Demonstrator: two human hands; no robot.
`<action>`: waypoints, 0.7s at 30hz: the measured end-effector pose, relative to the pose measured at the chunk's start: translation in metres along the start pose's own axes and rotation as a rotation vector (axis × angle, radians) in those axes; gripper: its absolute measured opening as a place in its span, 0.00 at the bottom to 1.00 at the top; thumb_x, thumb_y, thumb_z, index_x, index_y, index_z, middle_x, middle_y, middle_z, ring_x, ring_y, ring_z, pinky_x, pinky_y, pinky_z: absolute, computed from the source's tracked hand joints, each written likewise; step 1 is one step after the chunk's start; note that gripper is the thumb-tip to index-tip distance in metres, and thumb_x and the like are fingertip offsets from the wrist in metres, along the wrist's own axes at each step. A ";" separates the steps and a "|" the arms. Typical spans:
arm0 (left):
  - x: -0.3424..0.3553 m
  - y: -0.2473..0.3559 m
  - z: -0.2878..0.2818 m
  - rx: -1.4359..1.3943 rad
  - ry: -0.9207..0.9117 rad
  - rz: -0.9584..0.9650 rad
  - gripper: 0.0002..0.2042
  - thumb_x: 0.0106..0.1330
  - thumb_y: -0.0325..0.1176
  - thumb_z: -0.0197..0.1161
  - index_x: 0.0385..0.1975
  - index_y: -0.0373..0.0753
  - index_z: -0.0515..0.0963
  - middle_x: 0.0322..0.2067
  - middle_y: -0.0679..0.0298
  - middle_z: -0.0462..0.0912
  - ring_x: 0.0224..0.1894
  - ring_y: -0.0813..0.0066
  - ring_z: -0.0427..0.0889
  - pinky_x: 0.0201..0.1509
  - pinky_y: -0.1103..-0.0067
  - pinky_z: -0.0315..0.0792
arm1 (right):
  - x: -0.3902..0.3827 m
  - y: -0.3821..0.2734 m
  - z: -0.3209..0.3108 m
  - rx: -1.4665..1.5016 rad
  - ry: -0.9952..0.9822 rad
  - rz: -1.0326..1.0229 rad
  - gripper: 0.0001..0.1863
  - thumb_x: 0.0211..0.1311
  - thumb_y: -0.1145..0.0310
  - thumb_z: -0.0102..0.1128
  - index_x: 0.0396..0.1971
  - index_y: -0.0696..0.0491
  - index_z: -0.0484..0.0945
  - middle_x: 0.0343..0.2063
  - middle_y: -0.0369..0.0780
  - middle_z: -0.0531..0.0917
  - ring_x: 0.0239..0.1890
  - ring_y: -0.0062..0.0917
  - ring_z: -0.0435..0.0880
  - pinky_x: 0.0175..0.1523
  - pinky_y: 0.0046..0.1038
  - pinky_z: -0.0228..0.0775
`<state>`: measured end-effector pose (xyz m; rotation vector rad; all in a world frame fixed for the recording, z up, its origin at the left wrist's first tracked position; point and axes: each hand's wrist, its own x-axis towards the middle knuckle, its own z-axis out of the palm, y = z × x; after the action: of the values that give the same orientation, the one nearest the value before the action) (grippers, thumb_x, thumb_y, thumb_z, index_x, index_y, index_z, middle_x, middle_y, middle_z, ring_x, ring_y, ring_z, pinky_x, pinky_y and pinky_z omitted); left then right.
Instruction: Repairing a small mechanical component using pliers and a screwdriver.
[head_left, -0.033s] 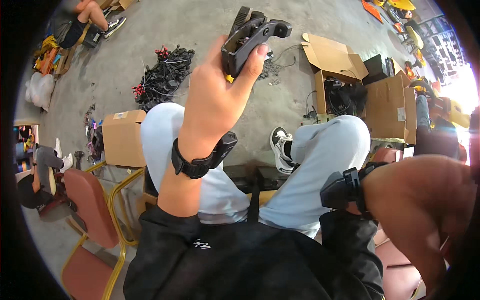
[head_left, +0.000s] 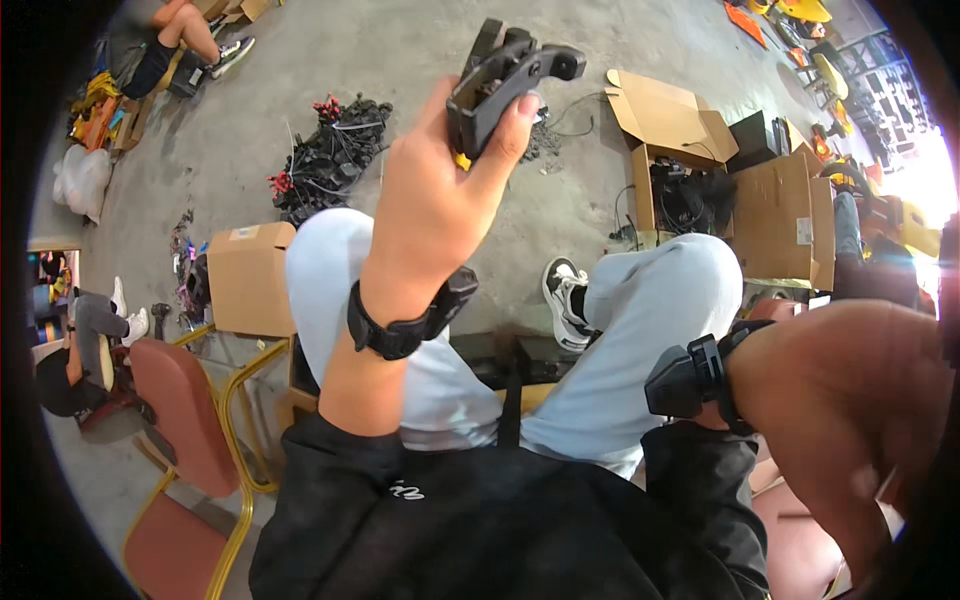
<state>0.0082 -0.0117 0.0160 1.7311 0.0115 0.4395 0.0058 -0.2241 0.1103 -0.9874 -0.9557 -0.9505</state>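
My left hand (head_left: 430,195) is raised above my knees, its fingers and thumb wrapped round a black plastic clamp-like part (head_left: 490,105). That part has a hooked arm pointing right and a ridged bar standing up. A bit of yellow shows under it by the palm. At the right rim, close to the camera, my right hand (head_left: 860,400) bends downward with fingers curled. Shadow and the picture's edge hide most of its fingertips. A thin pale sliver (head_left: 886,485) shows beside them; what it belongs to I cannot make out. Black straps with dark modules circle both wrists.
A pile of black cabled parts (head_left: 335,160) lies on the concrete floor ahead. An open carton (head_left: 645,195) of black cables stands to the right, a closed carton (head_left: 250,280) to the left. Red chairs (head_left: 180,415) flank me. Another person's legs (head_left: 185,40) show far left.
The view has shifted very slightly. The clamp-like part is tilted a little differently in my left hand. By my right fingers a pale sliver now shows.
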 end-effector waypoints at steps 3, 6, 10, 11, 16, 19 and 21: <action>-0.001 0.003 -0.002 0.008 -0.013 -0.068 0.14 0.63 0.42 0.60 0.34 0.35 0.74 0.17 0.67 0.73 0.19 0.82 0.66 0.24 0.83 0.63 | 0.002 0.004 0.003 0.020 0.011 0.015 0.09 0.52 0.60 0.63 0.26 0.49 0.77 0.20 0.31 0.76 0.23 0.22 0.71 0.29 0.22 0.61; -0.001 0.004 -0.001 -0.007 0.008 -0.065 0.13 0.63 0.41 0.59 0.35 0.35 0.74 0.17 0.67 0.74 0.19 0.83 0.70 0.24 0.82 0.64 | -0.001 -0.003 0.010 0.069 0.000 0.025 0.09 0.52 0.60 0.63 0.28 0.49 0.77 0.21 0.32 0.77 0.23 0.23 0.72 0.29 0.22 0.62; -0.003 0.006 -0.001 -0.031 0.030 -0.111 0.13 0.63 0.40 0.60 0.35 0.35 0.74 0.17 0.69 0.74 0.19 0.84 0.72 0.21 0.83 0.65 | -0.008 -0.012 0.025 0.170 -0.017 0.060 0.10 0.51 0.60 0.64 0.30 0.50 0.78 0.22 0.33 0.78 0.24 0.24 0.74 0.29 0.23 0.64; -0.002 0.005 -0.001 -0.052 0.009 -0.105 0.13 0.63 0.40 0.60 0.35 0.35 0.74 0.17 0.69 0.74 0.19 0.84 0.72 0.21 0.83 0.65 | -0.008 -0.015 0.030 0.201 -0.016 0.072 0.11 0.51 0.60 0.64 0.30 0.50 0.78 0.22 0.33 0.78 0.24 0.24 0.75 0.28 0.23 0.65; -0.004 0.000 0.002 -0.010 0.042 -0.149 0.17 0.66 0.44 0.56 0.30 0.31 0.73 0.20 0.63 0.75 0.18 0.76 0.76 0.24 0.81 0.71 | -0.023 -0.011 0.060 0.366 0.009 0.138 0.12 0.51 0.60 0.65 0.33 0.51 0.79 0.23 0.34 0.80 0.24 0.26 0.77 0.28 0.23 0.67; -0.003 -0.003 0.004 -0.079 0.060 -0.216 0.15 0.65 0.41 0.58 0.35 0.32 0.74 0.20 0.66 0.74 0.20 0.80 0.74 0.25 0.82 0.70 | -0.032 -0.006 0.085 0.471 0.035 0.174 0.14 0.51 0.60 0.66 0.34 0.51 0.79 0.24 0.35 0.80 0.24 0.27 0.78 0.28 0.23 0.68; -0.003 -0.003 0.004 -0.075 0.026 -0.179 0.15 0.65 0.41 0.57 0.36 0.32 0.74 0.20 0.65 0.74 0.20 0.80 0.75 0.25 0.82 0.70 | -0.036 -0.003 0.103 0.542 0.063 0.183 0.14 0.51 0.60 0.66 0.35 0.52 0.80 0.24 0.36 0.81 0.24 0.27 0.79 0.28 0.23 0.69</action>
<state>0.0074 -0.0158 0.0114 1.6345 0.1657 0.3257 -0.0279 -0.1204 0.1038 -0.5681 -0.9808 -0.5218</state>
